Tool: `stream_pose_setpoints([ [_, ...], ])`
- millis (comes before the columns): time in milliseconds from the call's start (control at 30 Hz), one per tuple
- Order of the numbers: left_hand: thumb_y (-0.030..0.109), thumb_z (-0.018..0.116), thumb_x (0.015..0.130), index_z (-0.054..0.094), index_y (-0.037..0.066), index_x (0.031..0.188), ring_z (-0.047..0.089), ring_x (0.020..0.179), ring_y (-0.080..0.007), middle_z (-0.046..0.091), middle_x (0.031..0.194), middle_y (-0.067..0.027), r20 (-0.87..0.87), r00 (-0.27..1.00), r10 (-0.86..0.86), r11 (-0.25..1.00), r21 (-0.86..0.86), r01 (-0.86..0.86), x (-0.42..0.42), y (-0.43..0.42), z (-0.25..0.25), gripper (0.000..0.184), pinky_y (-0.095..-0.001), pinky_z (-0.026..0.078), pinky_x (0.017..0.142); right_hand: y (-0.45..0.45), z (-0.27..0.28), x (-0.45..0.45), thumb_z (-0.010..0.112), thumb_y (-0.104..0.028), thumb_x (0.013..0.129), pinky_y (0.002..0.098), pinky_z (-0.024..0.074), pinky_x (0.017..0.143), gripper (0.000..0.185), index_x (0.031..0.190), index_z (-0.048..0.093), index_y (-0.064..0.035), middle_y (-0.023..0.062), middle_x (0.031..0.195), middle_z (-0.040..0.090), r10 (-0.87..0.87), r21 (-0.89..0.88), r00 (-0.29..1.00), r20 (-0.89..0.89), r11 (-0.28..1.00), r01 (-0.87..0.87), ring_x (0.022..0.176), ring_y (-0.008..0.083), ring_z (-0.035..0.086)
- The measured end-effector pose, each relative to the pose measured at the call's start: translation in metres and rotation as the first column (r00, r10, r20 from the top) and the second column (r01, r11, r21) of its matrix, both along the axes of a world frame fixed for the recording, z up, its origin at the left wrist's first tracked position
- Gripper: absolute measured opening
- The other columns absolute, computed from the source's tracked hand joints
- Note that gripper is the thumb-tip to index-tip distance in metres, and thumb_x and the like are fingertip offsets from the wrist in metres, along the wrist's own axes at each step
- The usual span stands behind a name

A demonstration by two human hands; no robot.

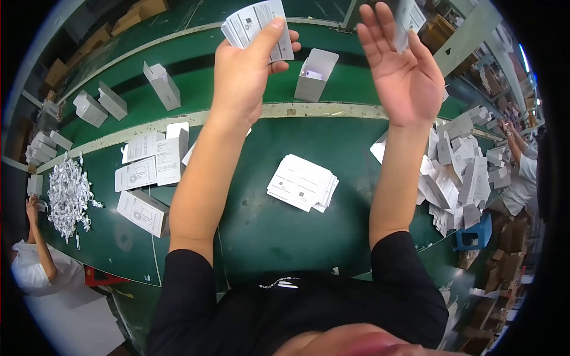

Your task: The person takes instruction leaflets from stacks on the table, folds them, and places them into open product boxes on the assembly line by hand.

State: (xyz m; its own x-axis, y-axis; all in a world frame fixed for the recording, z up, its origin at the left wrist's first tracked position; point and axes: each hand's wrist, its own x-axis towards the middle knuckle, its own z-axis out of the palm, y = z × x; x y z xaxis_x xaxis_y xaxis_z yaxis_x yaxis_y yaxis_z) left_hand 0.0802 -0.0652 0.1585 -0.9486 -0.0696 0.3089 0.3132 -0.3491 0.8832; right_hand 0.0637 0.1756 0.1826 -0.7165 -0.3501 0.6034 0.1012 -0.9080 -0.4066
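Note:
My left hand [246,71] is closed around a stack of printed leaflets [259,26] above the green conveyor, thumb pressed on the top sheet. My right hand [407,83] is raised, palm toward me, fingers and thumb apart. A white printed piece [409,24] shows between its fingers and thumb; I cannot tell whether they touch it. On the table between my arms lies a loose pile of leaflets [300,181]. An open white box [311,86] stands on the conveyor between my hands, with something pale inside.
Several white boxes [157,151] lie to the left, beyond them a heap of white cables [68,193]. To the right is a big heap of white boxes [457,178]. More boxes [162,86] stand on the conveyor [202,77]. Other people [47,261] work at both sides.

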Motion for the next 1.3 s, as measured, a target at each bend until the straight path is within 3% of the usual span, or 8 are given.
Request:
stream_pose_setpoints([
  [333,0.039,0.070,0.098,0.067,0.003,0.122,0.073,0.100,-0.0178,0.075,0.109,-0.0100,-0.006,1.000,-0.017,0.999,0.030,0.017,0.012,0.001,0.014,0.043,-0.0265,0.055,0.077,-0.033,-0.006,0.012,0.050,-0.012,0.106,0.0460,0.0421,0.098,0.031,0.136,0.054,-0.0028,0.0154,0.136,0.061,-0.267,0.223,0.964,-0.014,0.939,0.263,0.120,0.0306,0.056],
  [500,0.033,0.050,0.110,0.061,0.001,0.127,0.071,0.095,-0.0191,0.072,0.110,-0.0107,0.133,0.951,-0.278,0.933,0.275,0.234,0.011,-0.002,0.018,0.039,-0.0311,0.057,0.080,-0.033,-0.009,0.010,0.058,0.007,0.096,0.0300,0.0527,0.076,0.017,0.109,0.069,0.0022,0.0098,0.114,0.069,-0.422,0.356,0.702,-0.575,0.643,0.678,0.090,0.0153,0.065],
  [533,0.031,0.052,0.109,0.062,0.000,0.127,0.070,0.096,-0.0187,0.072,0.108,-0.0096,-0.080,0.905,-0.418,0.853,0.308,0.421,0.004,-0.008,0.006,0.037,-0.0311,0.056,0.085,-0.031,-0.010,0.007,0.055,0.010,0.094,0.0275,0.0550,0.075,0.018,0.101,0.071,0.0037,0.0115,0.111,0.071,-0.468,0.332,0.558,-0.686,0.481,0.811,0.087,0.0145,0.067],
  [633,0.022,0.061,0.104,0.064,0.000,0.123,0.069,0.095,-0.0157,0.072,0.105,-0.0089,-0.601,0.761,-0.244,0.970,-0.148,0.194,-0.003,-0.005,0.008,0.029,-0.0296,0.055,0.085,-0.035,-0.009,0.013,0.054,0.011,0.094,0.0265,0.0565,0.077,0.020,0.096,0.072,0.0037,0.0127,0.108,0.072,-0.464,0.428,0.584,-0.666,0.403,0.809,0.089,0.0144,0.068],
  [667,0.041,0.072,0.096,0.068,0.001,0.119,0.073,0.098,-0.0177,0.074,0.108,-0.0109,-0.036,0.979,-0.199,0.976,-0.092,0.195,0.010,-0.002,0.007,0.045,-0.0282,0.056,0.081,-0.035,-0.010,0.013,0.054,0.011,0.094,0.0265,0.0565,0.077,0.020,0.096,0.072,0.0037,0.0127,0.108,0.072,-0.462,0.430,0.586,-0.666,0.404,0.807,0.089,0.0144,0.068],
  [967,0.007,0.073,0.094,0.068,-0.001,0.115,0.065,0.093,-0.0118,0.072,0.102,-0.0070,-0.223,0.963,-0.151,0.976,-0.185,0.110,0.002,-0.010,0.009,0.023,-0.0272,0.053,0.082,-0.054,-0.001,0.023,0.065,-0.003,0.097,0.0282,0.0565,0.069,0.020,0.113,0.068,0.0090,0.0132,0.095,0.072,-0.563,0.541,0.725,-0.397,0.494,0.681,0.075,0.0175,0.070],
  [1200,0.009,0.072,0.095,0.069,-0.001,0.104,0.065,0.079,-0.0121,0.072,0.088,-0.0049,-0.252,0.955,0.154,0.933,-0.280,-0.224,-0.029,-0.034,-0.008,0.014,-0.0276,0.053,0.071,-0.057,-0.018,0.004,0.075,-0.008,0.094,0.0185,0.0475,0.060,0.013,0.101,0.074,0.0032,0.0021,0.083,0.072,-0.687,0.396,0.213,-0.695,-0.118,0.911,0.068,0.0074,0.064],
  [1300,0.015,0.067,0.099,0.070,0.002,0.094,0.060,0.064,-0.0090,0.070,0.080,-0.0046,-0.132,0.984,0.122,0.992,0.004,-0.123,-0.044,-0.058,-0.013,0.014,-0.0241,0.044,0.056,-0.059,-0.028,-0.007,0.074,-0.008,0.092,0.0254,0.0510,0.064,0.011,0.099,0.075,-0.0001,0.0069,0.082,0.073,-0.386,0.312,0.163,-0.908,-0.362,0.878,0.068,0.0108,0.066],
])
